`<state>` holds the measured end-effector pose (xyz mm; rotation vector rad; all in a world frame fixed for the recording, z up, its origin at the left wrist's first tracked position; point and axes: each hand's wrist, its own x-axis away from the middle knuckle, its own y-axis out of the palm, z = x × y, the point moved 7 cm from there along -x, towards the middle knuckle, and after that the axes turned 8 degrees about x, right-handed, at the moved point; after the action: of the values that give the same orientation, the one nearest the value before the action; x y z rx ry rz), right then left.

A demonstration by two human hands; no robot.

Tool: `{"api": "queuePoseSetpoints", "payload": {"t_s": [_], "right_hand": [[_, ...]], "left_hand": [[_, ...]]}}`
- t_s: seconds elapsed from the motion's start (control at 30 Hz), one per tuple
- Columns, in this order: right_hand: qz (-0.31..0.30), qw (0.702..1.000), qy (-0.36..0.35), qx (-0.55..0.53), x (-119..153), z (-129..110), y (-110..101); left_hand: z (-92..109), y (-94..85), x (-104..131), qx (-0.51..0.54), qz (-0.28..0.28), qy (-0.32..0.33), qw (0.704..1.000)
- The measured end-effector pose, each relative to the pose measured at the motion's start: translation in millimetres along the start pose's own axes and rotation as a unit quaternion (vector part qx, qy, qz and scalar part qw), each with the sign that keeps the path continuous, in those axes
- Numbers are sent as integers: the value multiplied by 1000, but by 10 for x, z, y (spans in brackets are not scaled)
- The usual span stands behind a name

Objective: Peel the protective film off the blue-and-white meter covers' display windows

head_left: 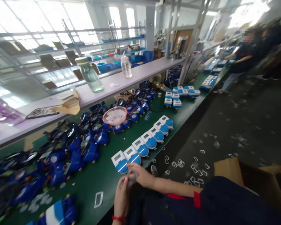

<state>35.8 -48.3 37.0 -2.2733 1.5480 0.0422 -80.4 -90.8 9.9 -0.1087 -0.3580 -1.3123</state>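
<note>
Both of my hands meet at the near edge of the green bench (84,187). The fingertips of my left hand (121,197) pinch a small clear piece (132,177). My right hand (140,175) grips the same piece from the other side. Just beyond my fingers stands the nearest white-and-blue meter (120,162), in a slanting row of several alike that runs away to the right. A white rectangular frame (98,199) lies flat on the bench, left of my left hand.
Many blue meter bodies (91,152) crowd the bench's left side. Near them sits a pink basket (126,113) of white parts. Bottles (91,76) stand on a raised shelf (140,72). An open cardboard box (229,168) is at right; a person (244,56) stands farther off.
</note>
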Motion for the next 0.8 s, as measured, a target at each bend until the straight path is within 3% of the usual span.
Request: {"api": "queuePoseSetpoints", "payload": {"t_s": [0.1, 0.2, 0.3, 0.4, 0.47, 0.53, 0.6, 0.7, 0.8], "right_hand": [[21, 999, 37, 25, -22, 269, -362], [48, 985, 130, 103, 173, 847, -1067], [-37, 936, 260, 235, 515, 1532, -1740], [-48, 918, 290, 268, 536, 1860, -2142], [-42, 941, 279, 188, 266, 1874, -2131], [-56, 957, 276, 64, -128, 1816, -1964], [-75, 955, 284, -31, -519, 1759, -1782], [-114, 945, 293, -88, -913, 1752, -1608], [-142, 939, 297, -98, -1085, 1840, -1561]], "left_hand": [[-21, 116, -180, 41, -26, 1, 999], [-45, 191, -485, 11, -8, 23, 1000], [-88, 350, -841, -49, 5, 15, 999], [-117, 648, -1204, -101, -15, -4, 995], [-119, 871, -1423, -128, -31, -7, 991], [-118, 1061, -1607, -144, -41, -7, 989], [-126, 1186, -1748, -145, -41, -12, 989], [-149, 1233, -1891, -126, -23, -20, 992], [-191, 1172, -1992, -129, -2, -26, 991]]}}
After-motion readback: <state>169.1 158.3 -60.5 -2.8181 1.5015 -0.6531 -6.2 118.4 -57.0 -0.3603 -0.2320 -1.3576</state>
